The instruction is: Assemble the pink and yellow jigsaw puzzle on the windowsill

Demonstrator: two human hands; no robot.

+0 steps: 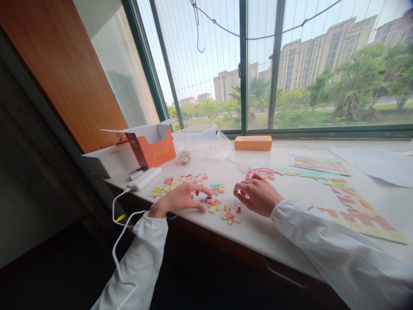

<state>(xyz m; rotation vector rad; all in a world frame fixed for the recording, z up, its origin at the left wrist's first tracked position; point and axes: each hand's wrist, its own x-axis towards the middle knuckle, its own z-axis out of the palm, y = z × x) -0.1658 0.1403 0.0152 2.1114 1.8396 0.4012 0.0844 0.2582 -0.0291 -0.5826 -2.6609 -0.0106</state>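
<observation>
Over a group of loose jigsaw pieces [212, 207] near the table's front edge, my left hand [182, 198] spreads its thumb and fingers apart. Its fingertips are at the pieces, and I see none lifted. My right hand [260, 196] rests on the table with loosely curled fingers, and nothing shows between them. Left of it lies a pink and yellow cluster of pieces [231, 213]. Behind its knuckles is a red house part [263, 173] of a partly joined puzzle border [371, 211], which my right sleeve partly covers. More loose pieces [193, 177] lie beyond my left hand.
An orange-and-white open box [158, 150], a clear plastic bin [195, 137] and an orange box [253, 143] stand by the window. A picture card [318, 164] and white papers [374, 161] lie right. A white power strip [145, 178] with a cable lies left.
</observation>
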